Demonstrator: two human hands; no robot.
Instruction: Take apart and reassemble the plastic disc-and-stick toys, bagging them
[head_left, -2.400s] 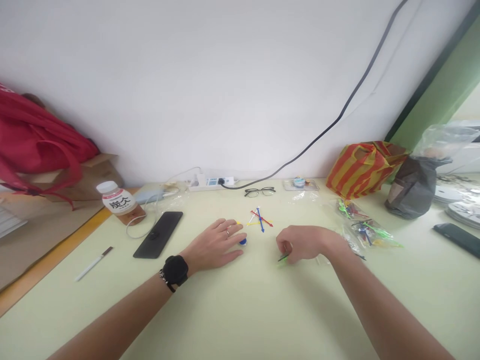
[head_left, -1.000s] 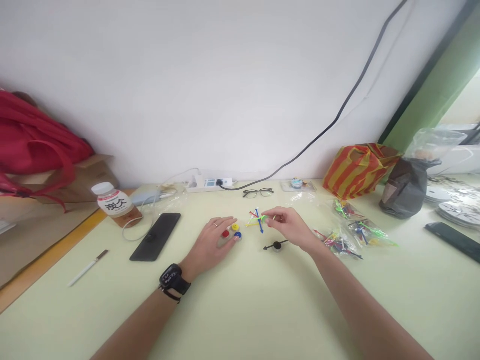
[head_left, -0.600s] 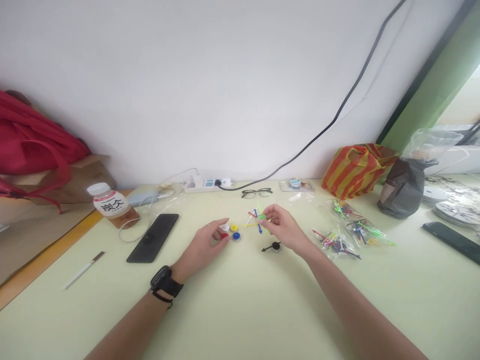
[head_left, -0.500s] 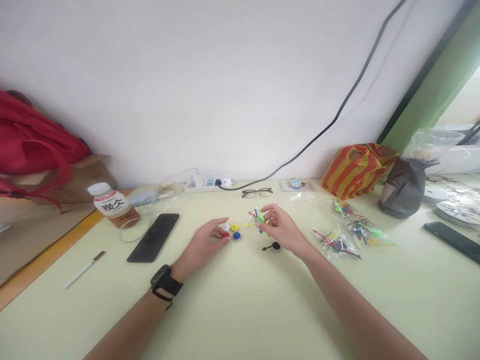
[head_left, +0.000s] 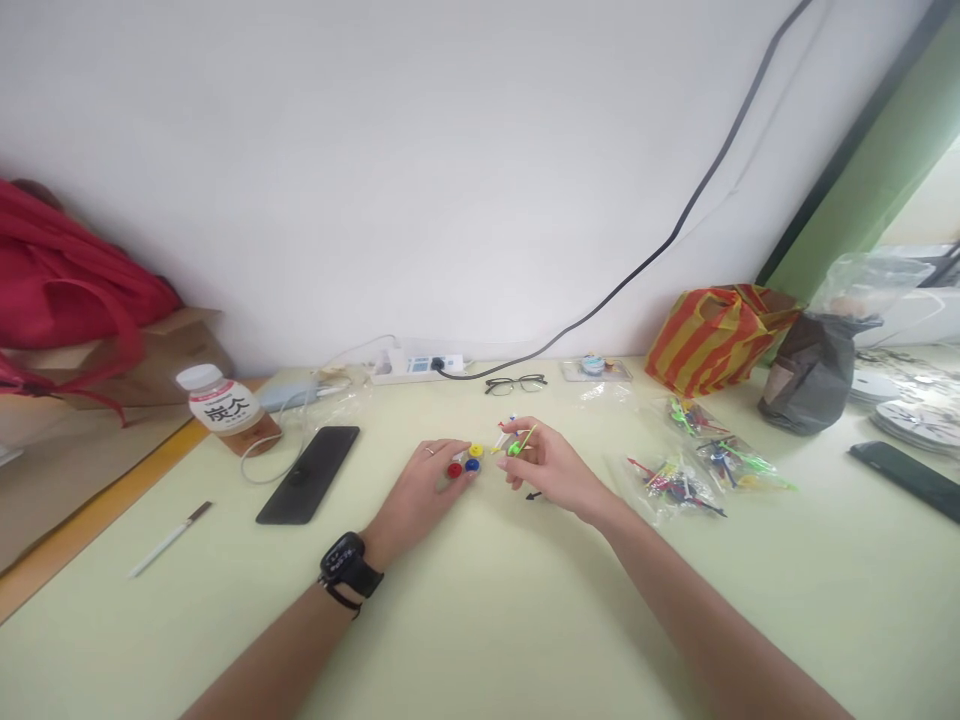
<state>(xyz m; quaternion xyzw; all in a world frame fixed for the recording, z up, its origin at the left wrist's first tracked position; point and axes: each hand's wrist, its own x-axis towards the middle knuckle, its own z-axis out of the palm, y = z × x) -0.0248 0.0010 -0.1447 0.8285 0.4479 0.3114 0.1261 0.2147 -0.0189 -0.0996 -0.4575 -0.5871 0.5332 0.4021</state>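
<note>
Between thumb and fingers, my right hand [head_left: 551,470] pinches a green plastic arrow pointer [head_left: 516,448], its thin arm sticking up. Behind the fingertips lie loose coloured pointers [head_left: 499,438], partly hidden. A black arrow pointer [head_left: 532,496] on the table shows only its tip beneath my right hand. My left hand [head_left: 431,485] rests on the table with thumb and index finger apart around small round plastic pieces: a yellow disc [head_left: 476,451], a blue disc [head_left: 472,466] and a red disc [head_left: 454,470]. A white piece beside them is mostly covered by my fingers.
Clear bags of coloured pointers [head_left: 675,485] lie at right, near a striped bag [head_left: 712,340] and a dark bag [head_left: 810,375]. Glasses [head_left: 516,384] and a power strip [head_left: 416,366] sit by the wall. At left are a black phone [head_left: 307,475], a bottle [head_left: 229,410] and a pen [head_left: 171,540].
My left hand has moved right and closer around the discs, which have shifted slightly. My right hand has lowered and turned the green pointer, now covering most of the black one.
</note>
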